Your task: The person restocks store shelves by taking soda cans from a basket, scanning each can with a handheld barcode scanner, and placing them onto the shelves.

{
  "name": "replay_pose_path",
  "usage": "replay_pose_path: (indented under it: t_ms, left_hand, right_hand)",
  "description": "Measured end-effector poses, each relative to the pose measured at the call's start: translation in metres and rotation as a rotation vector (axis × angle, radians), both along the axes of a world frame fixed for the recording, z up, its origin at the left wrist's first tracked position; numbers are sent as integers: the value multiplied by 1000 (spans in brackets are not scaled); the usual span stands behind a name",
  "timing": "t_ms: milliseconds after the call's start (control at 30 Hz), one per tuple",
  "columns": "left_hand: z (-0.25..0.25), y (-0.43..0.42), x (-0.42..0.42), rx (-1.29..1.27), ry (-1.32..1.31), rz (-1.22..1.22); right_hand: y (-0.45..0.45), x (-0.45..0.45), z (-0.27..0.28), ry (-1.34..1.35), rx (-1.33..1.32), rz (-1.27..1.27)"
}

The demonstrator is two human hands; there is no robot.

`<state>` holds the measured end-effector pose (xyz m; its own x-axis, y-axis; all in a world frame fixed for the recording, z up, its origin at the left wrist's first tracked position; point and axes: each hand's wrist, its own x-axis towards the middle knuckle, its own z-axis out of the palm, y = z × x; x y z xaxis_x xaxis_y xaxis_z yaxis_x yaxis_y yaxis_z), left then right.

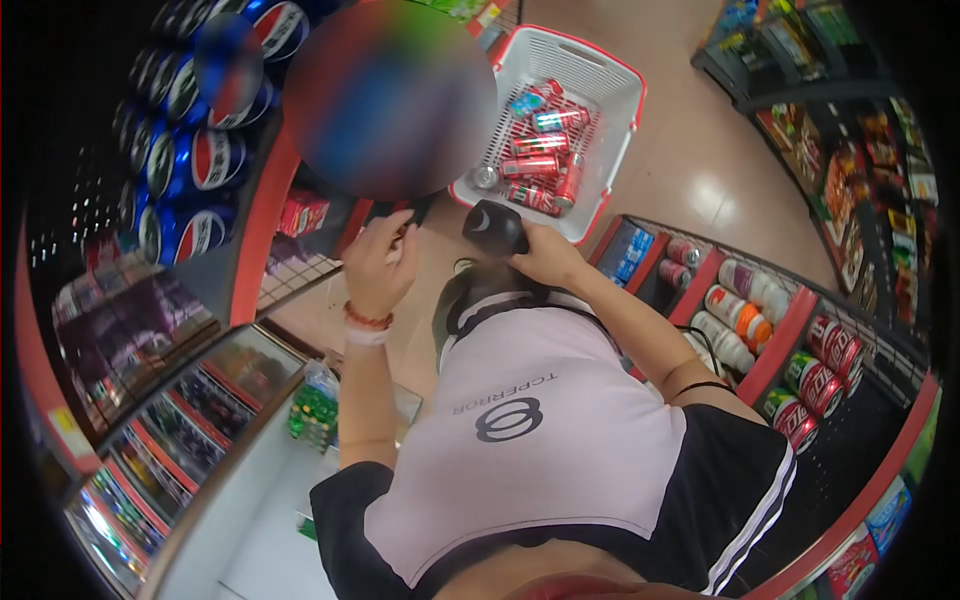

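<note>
Palm partly turned and fingers loosely spread, my left hand [380,262] is raised at centre left, with a bead bracelet and a pale band at its wrist. Nothing is plainly held in it. My right hand [548,256] is closed around a black handheld device [495,230] with a pale curved mark on it, just below the basket. The white basket with a red rim [625,130] stands beyond both hands. Several red cans [532,167] lie on their sides inside it, and a silver can end [485,177] shows at its near left corner.
Blue cans [205,165] fill a rack at upper left. On the right, a low shelf [790,310] holds bottles and cans. Another goods rack [840,170] stands at far right. A glass-fronted cooler [210,405] is at lower left. A round blur hides part of the top.
</note>
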<state>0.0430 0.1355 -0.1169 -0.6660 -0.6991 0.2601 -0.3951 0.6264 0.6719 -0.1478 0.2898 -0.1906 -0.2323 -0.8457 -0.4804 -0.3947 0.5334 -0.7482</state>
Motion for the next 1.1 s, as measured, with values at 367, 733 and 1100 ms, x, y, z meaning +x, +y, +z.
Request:
replay_pose_path:
  t_ms: [367, 733, 1100]
  left_hand:
    - [-242, -27, -146, 57, -856, -315]
    - [-363, -34, -164, -64, -1150, -409]
    - [-177, -43, -134, 225, -674, -303]
  right_hand:
    - [66, -32, -18, -38, 87, -456]
    - [105, -55, -33, 31, 144, -686]
    - [58, -79, -15, -6, 54, -505]
